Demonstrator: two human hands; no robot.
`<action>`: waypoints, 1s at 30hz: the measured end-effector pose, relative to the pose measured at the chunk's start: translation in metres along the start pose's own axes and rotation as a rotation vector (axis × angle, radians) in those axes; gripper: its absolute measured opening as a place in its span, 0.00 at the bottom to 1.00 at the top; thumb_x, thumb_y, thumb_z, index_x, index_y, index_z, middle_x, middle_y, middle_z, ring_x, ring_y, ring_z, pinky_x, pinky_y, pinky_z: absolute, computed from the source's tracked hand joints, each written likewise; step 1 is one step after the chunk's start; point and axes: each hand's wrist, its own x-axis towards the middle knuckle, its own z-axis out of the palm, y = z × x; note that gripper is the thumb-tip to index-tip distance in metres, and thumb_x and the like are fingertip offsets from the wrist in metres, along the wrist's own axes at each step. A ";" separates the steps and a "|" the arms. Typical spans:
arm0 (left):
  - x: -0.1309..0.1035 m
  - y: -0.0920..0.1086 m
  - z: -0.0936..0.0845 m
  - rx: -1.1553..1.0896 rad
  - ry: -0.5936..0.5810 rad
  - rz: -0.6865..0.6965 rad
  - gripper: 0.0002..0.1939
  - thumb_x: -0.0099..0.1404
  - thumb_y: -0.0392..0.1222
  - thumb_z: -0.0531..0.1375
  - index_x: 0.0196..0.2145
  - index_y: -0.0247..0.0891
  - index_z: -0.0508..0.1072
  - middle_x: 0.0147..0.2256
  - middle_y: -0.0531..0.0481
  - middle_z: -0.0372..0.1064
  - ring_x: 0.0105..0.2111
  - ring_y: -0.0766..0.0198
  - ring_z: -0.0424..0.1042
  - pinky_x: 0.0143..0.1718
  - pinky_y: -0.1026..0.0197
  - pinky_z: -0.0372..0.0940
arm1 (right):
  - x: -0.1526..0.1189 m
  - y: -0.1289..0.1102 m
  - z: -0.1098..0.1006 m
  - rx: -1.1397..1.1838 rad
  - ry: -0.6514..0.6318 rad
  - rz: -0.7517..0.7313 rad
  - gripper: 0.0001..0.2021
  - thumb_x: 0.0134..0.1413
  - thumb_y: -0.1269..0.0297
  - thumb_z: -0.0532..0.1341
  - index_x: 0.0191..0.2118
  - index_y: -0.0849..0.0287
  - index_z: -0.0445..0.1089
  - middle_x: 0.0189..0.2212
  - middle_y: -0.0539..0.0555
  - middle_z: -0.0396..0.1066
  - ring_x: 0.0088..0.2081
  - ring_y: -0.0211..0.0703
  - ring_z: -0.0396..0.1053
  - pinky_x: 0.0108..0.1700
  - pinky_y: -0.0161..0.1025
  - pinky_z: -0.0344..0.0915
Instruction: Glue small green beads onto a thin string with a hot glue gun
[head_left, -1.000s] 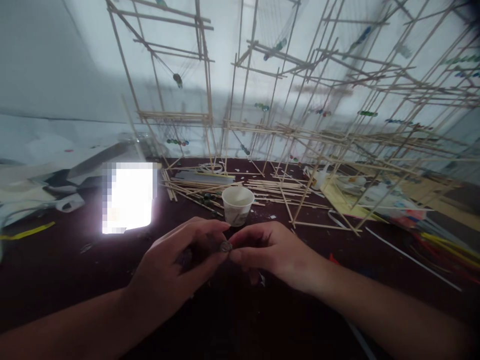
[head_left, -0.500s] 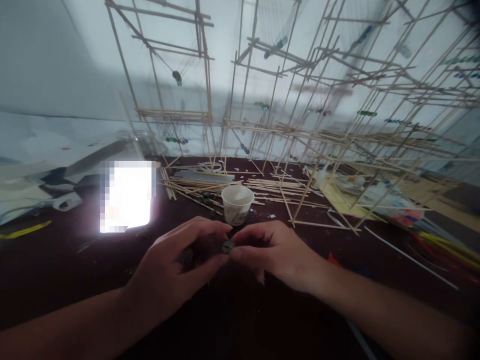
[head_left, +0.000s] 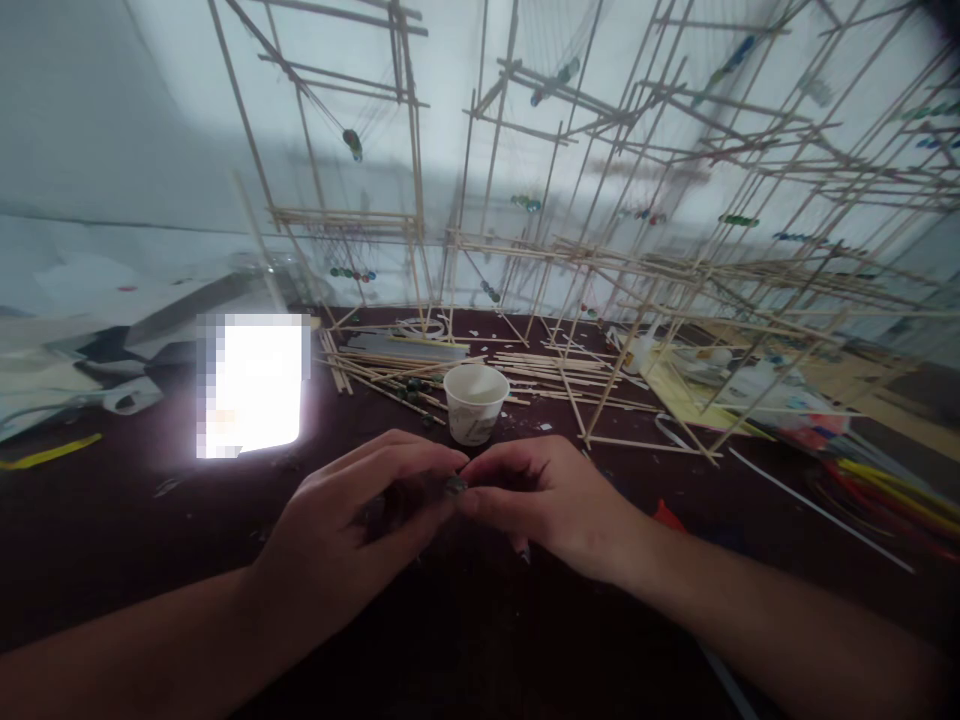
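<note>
Left hand (head_left: pixel 352 525) and right hand (head_left: pixel 544 500) meet at frame centre, fingers of both pinched on small dark bead (head_left: pixel 454 485). Cup (head_left: pixel 475 402) just above, on tabletop (head_left: pixel 150 520).

We can't read any text, label, brand or number here. The paper cup (head_left: pixel 475 402) near the table's (head_left: pixel 112 520) middle carries a faint dark mark, too small to make out. The bright panel (head_left: pixel 251 385) toward the left edge is pixelated.
</note>
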 end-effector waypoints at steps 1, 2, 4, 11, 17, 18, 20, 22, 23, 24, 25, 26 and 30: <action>0.000 0.000 0.000 -0.004 -0.005 0.007 0.13 0.70 0.34 0.67 0.48 0.51 0.81 0.41 0.58 0.82 0.35 0.69 0.81 0.34 0.72 0.73 | 0.000 0.001 0.000 -0.010 -0.001 -0.008 0.17 0.45 0.53 0.79 0.35 0.59 0.80 0.22 0.43 0.70 0.21 0.32 0.62 0.24 0.33 0.59; 0.000 0.000 0.000 -0.008 -0.009 0.011 0.13 0.70 0.34 0.67 0.48 0.51 0.81 0.41 0.58 0.82 0.35 0.69 0.81 0.33 0.72 0.73 | -0.001 0.001 0.000 -0.020 -0.004 -0.019 0.17 0.46 0.52 0.79 0.35 0.59 0.80 0.22 0.43 0.70 0.21 0.32 0.63 0.24 0.33 0.59; -0.001 -0.002 0.000 -0.015 -0.011 0.028 0.13 0.71 0.34 0.67 0.47 0.52 0.82 0.41 0.58 0.82 0.34 0.69 0.81 0.34 0.72 0.73 | -0.001 0.002 0.000 -0.034 -0.011 -0.043 0.17 0.49 0.51 0.78 0.35 0.58 0.80 0.23 0.44 0.70 0.22 0.33 0.63 0.25 0.34 0.60; -0.006 -0.006 0.002 -0.019 0.008 -0.045 0.19 0.71 0.37 0.67 0.55 0.57 0.78 0.41 0.60 0.82 0.31 0.69 0.80 0.33 0.71 0.73 | -0.002 0.000 -0.001 -0.063 -0.029 -0.045 0.19 0.52 0.47 0.76 0.33 0.59 0.79 0.21 0.44 0.68 0.21 0.33 0.63 0.24 0.33 0.58; -0.004 -0.003 0.002 -0.007 0.010 0.007 0.14 0.72 0.36 0.66 0.51 0.53 0.81 0.41 0.58 0.82 0.34 0.68 0.80 0.36 0.70 0.73 | -0.004 -0.001 -0.001 -0.074 -0.023 -0.061 0.18 0.53 0.47 0.75 0.34 0.60 0.80 0.21 0.44 0.67 0.21 0.33 0.62 0.24 0.33 0.58; -0.004 -0.002 0.001 -0.004 0.010 0.002 0.14 0.72 0.35 0.66 0.52 0.53 0.81 0.41 0.57 0.82 0.34 0.68 0.80 0.36 0.70 0.74 | -0.005 -0.001 -0.001 -0.077 -0.024 -0.061 0.18 0.53 0.47 0.75 0.34 0.59 0.79 0.21 0.44 0.67 0.22 0.34 0.62 0.25 0.33 0.58; -0.004 -0.002 0.001 -0.008 -0.011 0.012 0.14 0.72 0.34 0.65 0.50 0.52 0.81 0.41 0.57 0.82 0.35 0.68 0.81 0.37 0.70 0.74 | -0.005 -0.002 0.000 -0.082 -0.039 -0.055 0.18 0.54 0.47 0.74 0.33 0.59 0.80 0.21 0.45 0.67 0.22 0.34 0.62 0.25 0.34 0.58; -0.005 -0.003 0.001 -0.020 -0.026 0.026 0.13 0.73 0.34 0.64 0.48 0.52 0.82 0.42 0.56 0.81 0.36 0.68 0.80 0.38 0.70 0.74 | -0.005 -0.002 -0.001 -0.094 -0.045 -0.053 0.17 0.54 0.48 0.73 0.34 0.59 0.80 0.23 0.45 0.69 0.22 0.34 0.62 0.25 0.34 0.59; -0.005 -0.004 0.001 -0.020 -0.016 0.018 0.14 0.73 0.35 0.64 0.50 0.53 0.82 0.41 0.57 0.81 0.35 0.68 0.79 0.36 0.69 0.74 | -0.005 -0.003 -0.001 -0.113 -0.037 -0.061 0.16 0.55 0.49 0.73 0.36 0.58 0.81 0.24 0.46 0.69 0.23 0.34 0.62 0.25 0.35 0.60; -0.005 -0.005 0.001 -0.016 0.002 -0.002 0.16 0.73 0.35 0.64 0.53 0.54 0.81 0.41 0.57 0.80 0.33 0.68 0.78 0.35 0.69 0.73 | -0.006 -0.003 -0.001 -0.139 -0.020 -0.078 0.14 0.57 0.51 0.72 0.37 0.58 0.81 0.26 0.46 0.70 0.24 0.35 0.63 0.26 0.35 0.60; -0.004 -0.005 0.001 -0.012 0.024 -0.025 0.18 0.72 0.37 0.65 0.55 0.55 0.80 0.40 0.57 0.80 0.31 0.68 0.77 0.33 0.69 0.73 | -0.006 -0.003 -0.001 -0.175 0.002 -0.104 0.12 0.58 0.53 0.70 0.39 0.57 0.81 0.27 0.47 0.72 0.25 0.36 0.64 0.27 0.36 0.61; -0.002 -0.004 0.001 -0.007 0.038 -0.051 0.18 0.72 0.38 0.65 0.56 0.55 0.80 0.40 0.56 0.80 0.31 0.67 0.77 0.31 0.68 0.73 | -0.007 -0.003 -0.002 -0.213 0.026 -0.136 0.11 0.59 0.55 0.69 0.40 0.57 0.81 0.28 0.48 0.73 0.27 0.37 0.66 0.29 0.36 0.62; 0.012 0.003 -0.010 0.044 0.121 -0.207 0.07 0.67 0.44 0.67 0.43 0.49 0.84 0.40 0.52 0.82 0.33 0.61 0.79 0.30 0.63 0.74 | -0.009 0.001 -0.003 -0.223 0.135 -0.240 0.12 0.61 0.54 0.67 0.43 0.56 0.80 0.30 0.49 0.74 0.29 0.40 0.68 0.32 0.38 0.64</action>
